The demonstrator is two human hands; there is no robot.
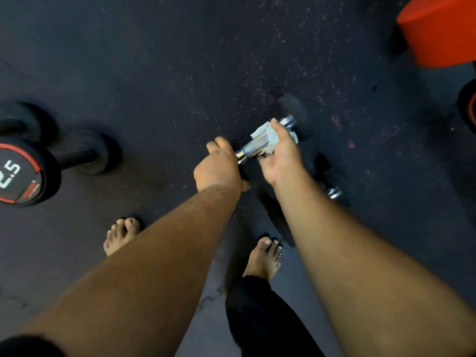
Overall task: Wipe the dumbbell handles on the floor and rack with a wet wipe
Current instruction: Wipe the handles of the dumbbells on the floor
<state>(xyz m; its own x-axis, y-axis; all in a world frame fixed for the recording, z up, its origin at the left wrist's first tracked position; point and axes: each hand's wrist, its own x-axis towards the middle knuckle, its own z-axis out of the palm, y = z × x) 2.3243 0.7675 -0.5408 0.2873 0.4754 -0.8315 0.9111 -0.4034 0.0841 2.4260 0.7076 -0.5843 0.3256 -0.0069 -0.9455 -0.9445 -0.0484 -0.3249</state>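
Far left on the dark rubber floor (154, 60): a black dumbbell marked 2.5 (23, 171), red ring on its end, lying untouched, with a second black dumbbell (15, 119) just behind it.

Centre: left hand (219, 168), fingers curled round the near end of the small dumbbell (273, 135), steadying it at a slant; near weight hidden under the hand, far black weight up and to the right. Apparently lifted off the floor, though hard to tell for certain.

Just right of that: right hand (280, 153), thumb and fingers wrapped over the upper half of the chrome handle (255, 145), pinching a folded wet wipe (270, 134) against the metal. Lower half of the ridged handle bare and shining between the two hands.

Further right, below the right forearm: another small dumbbell (332, 189) on the floor, mostly hidden, only a chrome collar showing. Top right corner: an orange block (443, 29), blurred. Bare feet below, well clear of the weights.

Step in hand, by the look of it: wiping this handle. Best done by keeping the left grip firm so the bar cannot spin, closing the wipe all the way round, then sliding and twisting down to the near collar so the ridges get cleaned on every side. Worth refolding the wipe to a fresh face before moving on. The other dumbbells presumably to follow; no rack in view.
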